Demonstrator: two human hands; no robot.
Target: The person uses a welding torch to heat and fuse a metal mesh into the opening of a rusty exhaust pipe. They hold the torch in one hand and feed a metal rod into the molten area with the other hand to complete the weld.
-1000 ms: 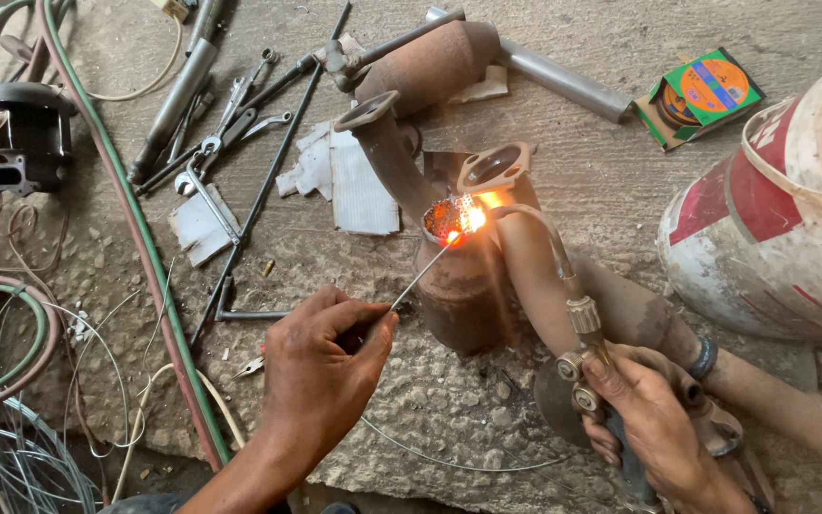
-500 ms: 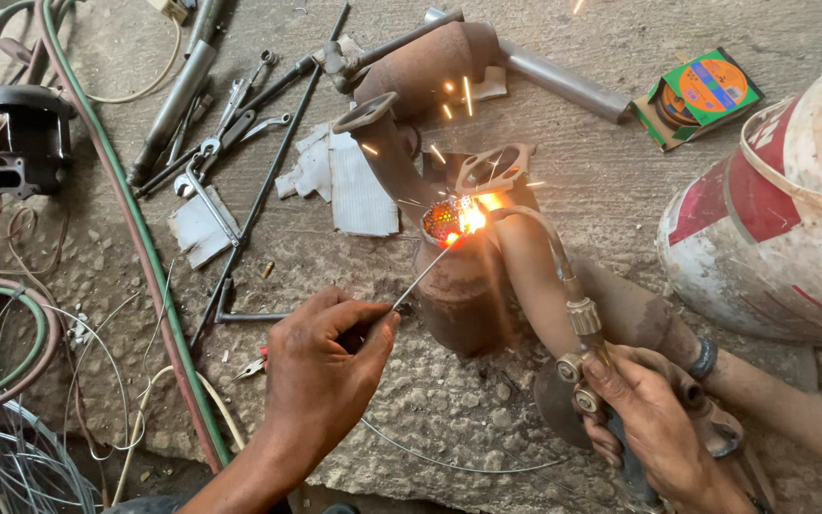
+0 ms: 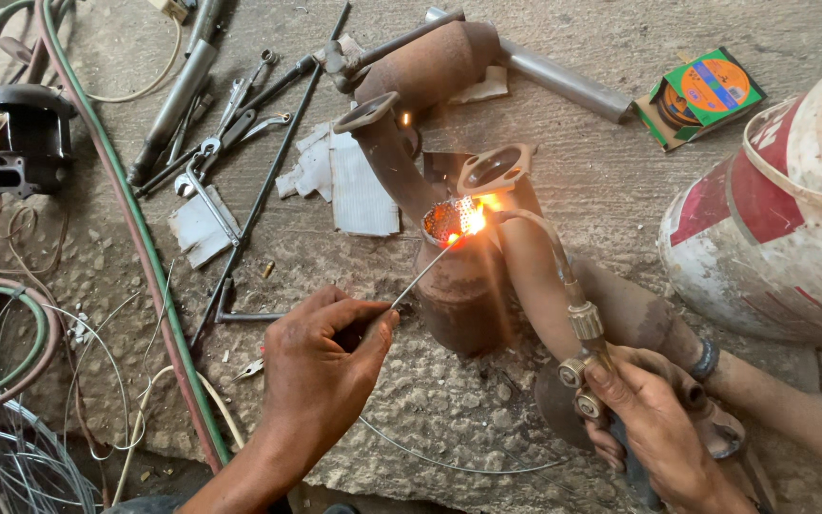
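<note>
My left hand (image 3: 321, 366) pinches a thin metal filler rod (image 3: 420, 276) whose tip glows at the bright flame. My right hand (image 3: 654, 433) grips a brass gas torch (image 3: 577, 319) by its valves, its curved nozzle aimed at the rim of a rusty exhaust pipe assembly (image 3: 459, 276). The flame (image 3: 473, 219) burns at a perforated metal mesh in the pipe's mouth. A flanged branch (image 3: 495, 169) of the pipe sits just behind the flame. The assembly lies on a rough concrete floor.
Wrenches and long rods (image 3: 225, 133) lie at the upper left with scraps of paper (image 3: 359, 186). Red and green hoses (image 3: 159, 276) run down the left side. A black metal part (image 3: 26, 143), a coloured disc box (image 3: 701, 95) and a large white and red cylinder (image 3: 782, 219) surround the work.
The sparks seen half a second ago above the pipe are gone. Both hands, the rod and the torch hold almost the same position.
</note>
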